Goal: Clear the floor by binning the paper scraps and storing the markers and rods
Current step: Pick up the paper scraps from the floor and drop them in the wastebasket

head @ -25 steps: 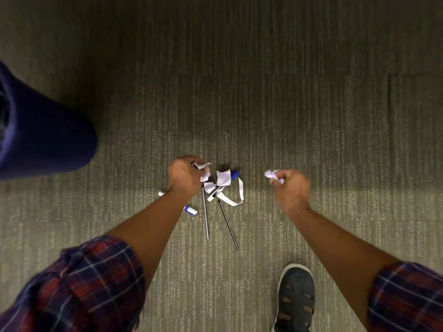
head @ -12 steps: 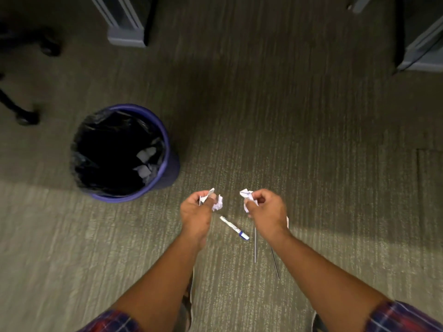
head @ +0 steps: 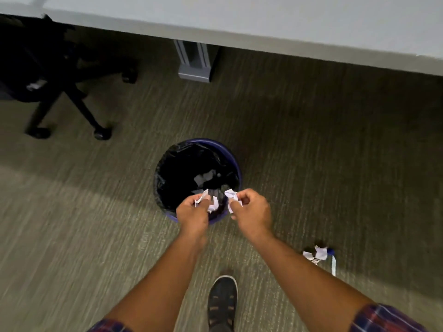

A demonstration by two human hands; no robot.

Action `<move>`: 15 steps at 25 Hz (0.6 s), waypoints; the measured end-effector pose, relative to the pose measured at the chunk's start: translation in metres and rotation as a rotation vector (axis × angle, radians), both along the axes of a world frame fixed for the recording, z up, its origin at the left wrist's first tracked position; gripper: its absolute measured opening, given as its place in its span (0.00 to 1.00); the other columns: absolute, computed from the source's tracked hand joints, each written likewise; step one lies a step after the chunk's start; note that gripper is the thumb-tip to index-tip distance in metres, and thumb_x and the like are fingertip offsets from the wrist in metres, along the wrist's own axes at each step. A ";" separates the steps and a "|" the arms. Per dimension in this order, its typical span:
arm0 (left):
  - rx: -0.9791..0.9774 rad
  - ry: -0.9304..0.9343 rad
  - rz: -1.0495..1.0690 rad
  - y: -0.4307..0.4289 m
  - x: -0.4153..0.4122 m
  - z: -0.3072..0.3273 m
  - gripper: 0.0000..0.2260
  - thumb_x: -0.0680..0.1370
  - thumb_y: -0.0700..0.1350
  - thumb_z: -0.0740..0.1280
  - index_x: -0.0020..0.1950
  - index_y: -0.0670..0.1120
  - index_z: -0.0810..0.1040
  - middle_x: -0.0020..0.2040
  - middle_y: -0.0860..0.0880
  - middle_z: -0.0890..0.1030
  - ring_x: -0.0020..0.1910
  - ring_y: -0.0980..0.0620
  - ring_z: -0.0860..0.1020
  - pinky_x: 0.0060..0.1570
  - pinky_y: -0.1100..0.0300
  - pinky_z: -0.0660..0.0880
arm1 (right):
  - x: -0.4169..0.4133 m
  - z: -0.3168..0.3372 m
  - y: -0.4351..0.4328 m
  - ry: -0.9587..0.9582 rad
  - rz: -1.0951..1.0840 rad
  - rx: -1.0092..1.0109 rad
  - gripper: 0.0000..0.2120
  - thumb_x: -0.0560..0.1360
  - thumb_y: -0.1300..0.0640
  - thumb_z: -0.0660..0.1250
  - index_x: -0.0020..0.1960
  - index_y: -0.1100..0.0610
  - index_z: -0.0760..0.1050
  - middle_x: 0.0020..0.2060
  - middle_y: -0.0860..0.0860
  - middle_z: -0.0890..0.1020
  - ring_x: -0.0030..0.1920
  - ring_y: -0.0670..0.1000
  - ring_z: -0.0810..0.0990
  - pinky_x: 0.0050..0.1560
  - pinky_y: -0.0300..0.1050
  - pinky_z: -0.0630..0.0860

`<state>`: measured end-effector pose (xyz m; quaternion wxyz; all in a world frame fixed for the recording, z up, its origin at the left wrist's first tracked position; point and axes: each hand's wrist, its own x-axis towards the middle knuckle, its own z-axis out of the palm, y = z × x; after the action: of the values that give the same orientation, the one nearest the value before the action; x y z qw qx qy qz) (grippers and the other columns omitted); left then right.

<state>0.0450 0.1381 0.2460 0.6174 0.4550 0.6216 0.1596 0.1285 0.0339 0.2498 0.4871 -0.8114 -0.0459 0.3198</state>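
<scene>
Floor: ribbed olive-grey carpet [head: 311, 144], short pile, fine parallel lines running through it
Bin: round blue bin [head: 236, 164] lined with a glossy, wrinkled black bag [head: 172, 154]; it stands on the carpet just ahead of the hands
Bin contents: a few pale crumpled paper pieces [head: 203, 178] lie at the bottom, dim in the shadow
Left hand: the left hand [head: 191, 215] is closed in a pinch around white crumpled scraps [head: 212, 203], held over the near rim of the bin
Right hand: the right hand [head: 251, 212] is pinched around another white crumpled scrap [head: 231, 196], also over the near rim, close beside the left
Left on the floor: a small pile of white scraps [head: 318, 253] with a thin paper strip [head: 333, 265] and a blue marker tip [head: 330, 250], off to the right of the bin, well apart from it; rods cannot be made out
Sleeves: red and blue plaid cloth [head: 383, 317], rolled up the forearms
Shoe: dark sandal-style shoe [head: 221, 303] with a pale sole edge, on the carpet between the arms
Surroundings: smooth grey desk [head: 263, 15] edge, its grey metal leg [head: 194, 61], black chair base [head: 72, 99] on castors
</scene>
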 end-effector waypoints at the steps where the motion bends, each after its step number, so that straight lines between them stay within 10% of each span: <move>1: -0.018 0.026 0.014 0.015 -0.002 -0.001 0.01 0.80 0.38 0.72 0.51 0.42 0.83 0.45 0.42 0.85 0.40 0.49 0.80 0.39 0.58 0.76 | -0.003 0.000 0.015 0.004 0.011 -0.014 0.05 0.73 0.54 0.73 0.40 0.49 0.78 0.34 0.46 0.83 0.39 0.55 0.86 0.44 0.62 0.85; 6: -0.109 0.128 -0.053 0.081 0.001 -0.018 0.07 0.80 0.40 0.71 0.57 0.40 0.82 0.39 0.47 0.83 0.25 0.61 0.77 0.23 0.66 0.71 | -0.011 -0.018 0.077 0.087 -0.012 -0.104 0.05 0.75 0.57 0.74 0.42 0.50 0.79 0.38 0.49 0.85 0.41 0.54 0.87 0.46 0.60 0.86; 15: -0.245 0.124 -0.061 0.127 0.004 -0.033 0.18 0.81 0.38 0.69 0.70 0.49 0.77 0.53 0.46 0.84 0.49 0.48 0.81 0.47 0.51 0.79 | -0.009 -0.028 0.103 0.166 -0.035 -0.146 0.20 0.78 0.55 0.73 0.68 0.52 0.75 0.55 0.49 0.83 0.55 0.55 0.85 0.58 0.58 0.84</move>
<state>0.0489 0.2656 0.2133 0.6332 0.4040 0.6593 0.0349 0.1194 0.1370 0.2216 0.4344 -0.8161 0.0323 0.3798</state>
